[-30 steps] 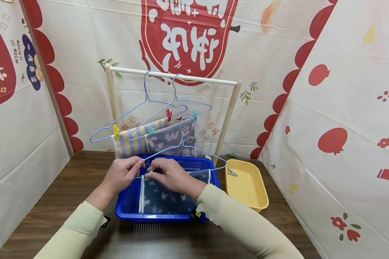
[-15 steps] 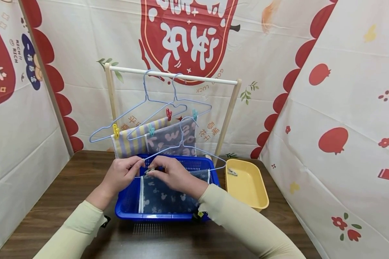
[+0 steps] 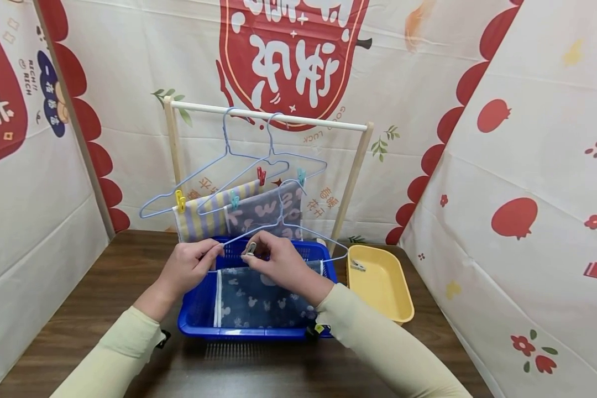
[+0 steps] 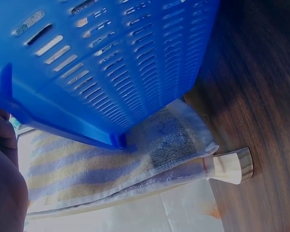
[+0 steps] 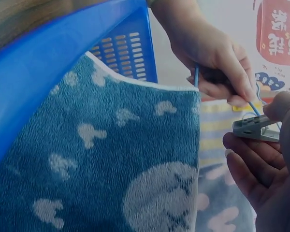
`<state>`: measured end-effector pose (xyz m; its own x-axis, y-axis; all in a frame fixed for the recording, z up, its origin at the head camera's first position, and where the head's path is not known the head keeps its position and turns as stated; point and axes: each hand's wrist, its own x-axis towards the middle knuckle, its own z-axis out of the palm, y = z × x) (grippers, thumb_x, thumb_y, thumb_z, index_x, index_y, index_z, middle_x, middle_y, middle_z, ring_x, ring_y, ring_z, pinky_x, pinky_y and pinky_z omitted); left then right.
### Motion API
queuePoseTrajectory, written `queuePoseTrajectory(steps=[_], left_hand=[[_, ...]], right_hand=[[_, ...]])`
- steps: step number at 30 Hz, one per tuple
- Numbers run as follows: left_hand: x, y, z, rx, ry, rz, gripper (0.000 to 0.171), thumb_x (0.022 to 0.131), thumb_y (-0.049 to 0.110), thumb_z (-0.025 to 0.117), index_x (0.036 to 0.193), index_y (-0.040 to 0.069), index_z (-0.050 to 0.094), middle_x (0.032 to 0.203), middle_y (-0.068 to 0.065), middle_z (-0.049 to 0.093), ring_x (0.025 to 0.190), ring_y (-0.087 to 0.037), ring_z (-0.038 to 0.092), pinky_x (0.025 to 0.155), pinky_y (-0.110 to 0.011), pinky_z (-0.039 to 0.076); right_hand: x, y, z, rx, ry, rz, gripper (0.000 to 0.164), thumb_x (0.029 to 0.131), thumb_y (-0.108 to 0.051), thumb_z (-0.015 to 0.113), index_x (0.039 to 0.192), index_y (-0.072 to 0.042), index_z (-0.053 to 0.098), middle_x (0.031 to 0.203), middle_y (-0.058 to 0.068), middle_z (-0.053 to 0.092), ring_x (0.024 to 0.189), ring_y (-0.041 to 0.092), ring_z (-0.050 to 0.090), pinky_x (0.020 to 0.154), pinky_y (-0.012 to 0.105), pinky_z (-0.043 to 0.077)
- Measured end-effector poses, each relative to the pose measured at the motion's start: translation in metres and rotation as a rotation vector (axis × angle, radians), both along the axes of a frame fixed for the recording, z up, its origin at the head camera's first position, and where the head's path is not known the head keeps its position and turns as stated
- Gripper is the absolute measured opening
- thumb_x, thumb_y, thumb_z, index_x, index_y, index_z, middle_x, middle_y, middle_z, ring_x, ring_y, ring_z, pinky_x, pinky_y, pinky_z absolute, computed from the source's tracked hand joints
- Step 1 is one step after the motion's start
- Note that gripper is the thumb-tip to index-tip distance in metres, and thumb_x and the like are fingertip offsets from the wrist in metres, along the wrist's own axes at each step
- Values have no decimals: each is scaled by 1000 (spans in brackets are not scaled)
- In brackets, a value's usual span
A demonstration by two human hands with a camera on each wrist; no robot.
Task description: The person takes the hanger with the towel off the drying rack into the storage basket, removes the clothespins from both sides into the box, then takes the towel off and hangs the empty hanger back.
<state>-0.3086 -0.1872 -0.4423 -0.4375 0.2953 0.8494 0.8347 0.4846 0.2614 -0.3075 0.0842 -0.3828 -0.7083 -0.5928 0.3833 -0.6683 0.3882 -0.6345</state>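
Note:
My left hand [image 3: 186, 268] grips the left corner of a blue wire hanger [image 3: 281, 219]. A dark blue towel [image 3: 258, 304] with pale mouse-head prints hangs from the hanger's lower bar, in front of and over the blue basket [image 3: 244, 333]. Just right of the left hand, my right hand [image 3: 283, 262] pinches a grey clothespin [image 5: 253, 128] between thumb and fingers, apart from the towel's top edge. In the left wrist view only part of the left hand [image 4: 5, 169] shows, beside the basket's slotted wall.
Behind stands a rack [image 3: 298, 120] with two hangers, bearing a yellow striped towel [image 3: 209, 215] and a grey towel [image 3: 273, 213] held by coloured clothespins. At right a yellow bin [image 3: 378, 293] holds another clothespin [image 3: 357, 266]. Printed cloth walls [image 3: 527, 138] surround the table.
My right hand has moved up and to the right with the clothespin, away from the towel's top left corner. The left hand stays on the hanger.

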Motion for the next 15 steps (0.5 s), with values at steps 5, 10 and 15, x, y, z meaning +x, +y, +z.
queuePoseTrajectory(steps=[5, 10, 15], left_hand=[[1, -1, 1, 6, -9, -13, 23, 96, -10, 73, 94, 13, 75, 70, 13, 62, 59, -2, 55, 55, -20, 48], [1, 0, 2, 12, -2, -14, 23, 96, -11, 73, 94, 13, 75, 70, 14, 62, 59, -1, 55, 55, -19, 48], [1, -1, 2, 12, -16, -10, 23, 96, -10, 73, 94, 12, 75, 71, 15, 62, 59, -1, 54, 54, -19, 47]], right_hand=[[-3, 10, 3, -54, 18, -30, 12, 106, -20, 79, 112, -19, 69, 89, -6, 69, 72, 13, 62, 64, 27, 53], [-3, 21, 9, -67, 32, -51, 12, 105, -19, 80, 112, -17, 70, 89, -5, 68, 71, 14, 59, 62, 26, 49], [-1, 36, 14, -53, 38, -52, 12, 104, -17, 81, 113, -17, 72, 89, -4, 69, 71, 15, 59, 62, 27, 48]])
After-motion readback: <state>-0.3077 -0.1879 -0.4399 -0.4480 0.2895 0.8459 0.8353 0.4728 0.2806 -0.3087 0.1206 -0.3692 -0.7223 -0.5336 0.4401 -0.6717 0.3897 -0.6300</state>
